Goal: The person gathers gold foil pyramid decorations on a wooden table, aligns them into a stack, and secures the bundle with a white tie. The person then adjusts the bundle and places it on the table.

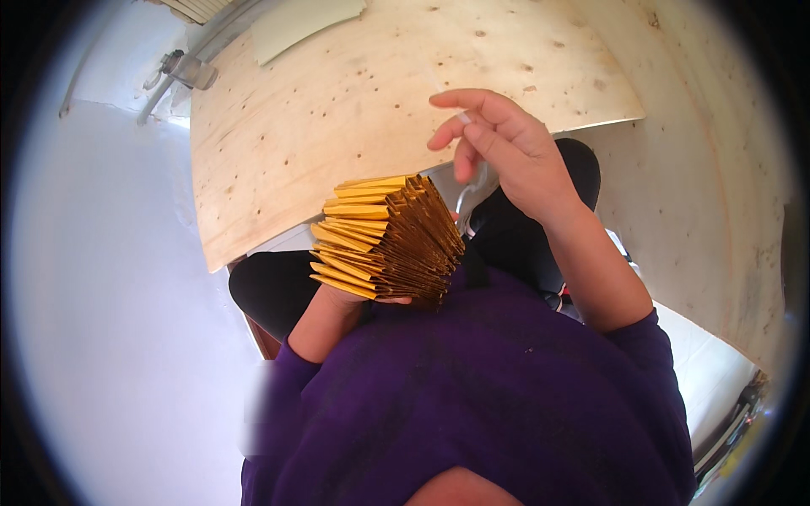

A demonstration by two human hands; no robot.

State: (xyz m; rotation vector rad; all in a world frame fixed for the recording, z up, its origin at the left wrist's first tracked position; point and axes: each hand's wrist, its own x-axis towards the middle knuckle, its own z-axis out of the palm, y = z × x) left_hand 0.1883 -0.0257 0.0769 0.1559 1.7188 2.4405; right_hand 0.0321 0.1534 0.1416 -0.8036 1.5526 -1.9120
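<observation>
A thick bundle of folded yellow paper pieces with brown, glittery edges (pixel 392 240) lies fanned out in my left hand (pixel 345 297), which supports it from below and is mostly hidden by it. Up and to the right of the bundle, my right hand (pixel 487 139) pinches a thin white strip (pixel 464 117) between thumb and fingers. White string-like material (pixel 467 197) hangs below my right hand, close to the bundle's right side. Whether it joins the strip in my fingers cannot be told.
A plywood tabletop (pixel 354 107) spans the space before me, its near edge just beyond the bundle. Pale sheets (pixel 304 28) lie at its far left. A clear container (pixel 193 71) is by the left edge. Another wooden board (pixel 683 190) extends along the right.
</observation>
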